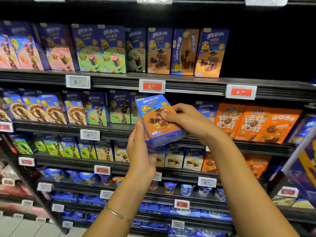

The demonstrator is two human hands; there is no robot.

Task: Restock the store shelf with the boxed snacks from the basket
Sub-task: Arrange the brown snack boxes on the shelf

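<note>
A blue and brown snack box (pixel 153 117) with a yellow cartoon figure is held tilted in front of the second shelf. My left hand (pixel 140 151) grips it from below; another blue box edge shows under it. My right hand (pixel 186 120) holds its right side, thumb on the front face. Matching brown boxes (pixel 211 53) stand on the upper shelf (pixel 188 81), with a dark empty gap (pixel 266 53) to their right. No basket is in view.
Shelves carry rows of blue snack boxes: pink (pixel 25 48) and green (pixel 100 50) ones on top, orange boxes (pixel 259 124) at the right of the second shelf. Price tags (pixel 152 86) line the shelf edges. Cups (pixel 186 189) fill a lower shelf.
</note>
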